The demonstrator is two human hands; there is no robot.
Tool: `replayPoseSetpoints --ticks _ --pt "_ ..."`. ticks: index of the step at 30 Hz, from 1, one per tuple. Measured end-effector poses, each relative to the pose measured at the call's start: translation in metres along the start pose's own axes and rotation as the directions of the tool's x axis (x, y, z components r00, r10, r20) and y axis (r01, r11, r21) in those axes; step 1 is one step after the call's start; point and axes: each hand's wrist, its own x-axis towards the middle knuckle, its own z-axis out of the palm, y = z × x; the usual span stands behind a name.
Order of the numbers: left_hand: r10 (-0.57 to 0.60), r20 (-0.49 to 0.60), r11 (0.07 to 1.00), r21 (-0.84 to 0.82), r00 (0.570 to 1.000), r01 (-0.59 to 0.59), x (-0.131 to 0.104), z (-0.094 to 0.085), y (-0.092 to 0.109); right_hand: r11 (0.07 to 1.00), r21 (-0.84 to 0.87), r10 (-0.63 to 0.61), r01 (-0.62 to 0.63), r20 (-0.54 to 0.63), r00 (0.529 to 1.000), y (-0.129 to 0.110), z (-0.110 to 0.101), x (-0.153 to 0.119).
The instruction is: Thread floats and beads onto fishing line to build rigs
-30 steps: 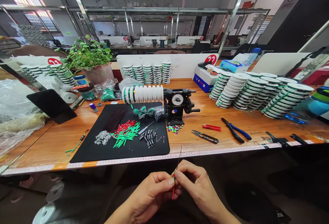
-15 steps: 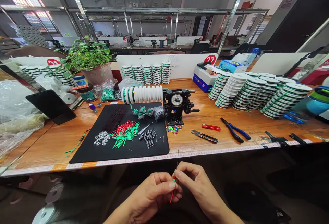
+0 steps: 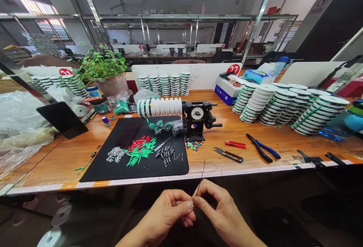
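Note:
My left hand [image 3: 175, 210] and my right hand [image 3: 217, 208] meet tip to tip below the table's front edge. The right thumb and forefinger pinch a thin dark cord [image 3: 202, 175], whose free end rises above them. Between the left thumb and fingers is a slim red piece [image 3: 187, 215], showing only in part. Fingers hide where the cord and the red piece come together. Beyond the hands lies a black mat [image 3: 170, 168] with red pieces [image 3: 138, 144], green sticks [image 3: 141, 155], dark cords [image 3: 126, 135], small silvery parts [image 3: 115, 154] and black cylindrical parts [image 3: 166, 155].
A hand-cranked winder [image 3: 197, 116] carrying white spools [image 3: 167, 107] stands behind the mat. Thread snips [image 3: 228, 155], a red-handled tool [image 3: 235, 144] and pliers [image 3: 262, 148] lie to the right. Stacked spools [image 3: 280, 105] fill the back right. A phone [image 3: 62, 118] leans at left.
My fingertips have closed further over the joined pieces, hiding the green and red bits that showed between them. The cord's free end now leans more to the right. The view has shifted slightly.

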Motion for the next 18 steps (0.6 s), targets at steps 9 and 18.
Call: replayPoseSetpoints --ticks 9,18 --pt "0.230 -0.094 0.926 0.327 0.969 -0.188 -0.010 0.007 0.005 0.992 -0.050 -0.115 0.116 0.017 0.993 0.003 0.016 0.008" --pt "0.392 -0.171 0.901 0.269 0.904 -0.339 -0.024 -0.020 0.016 0.681 -0.640 -0.385 0.356 0.101 0.917 -0.015 -0.007 0.063"
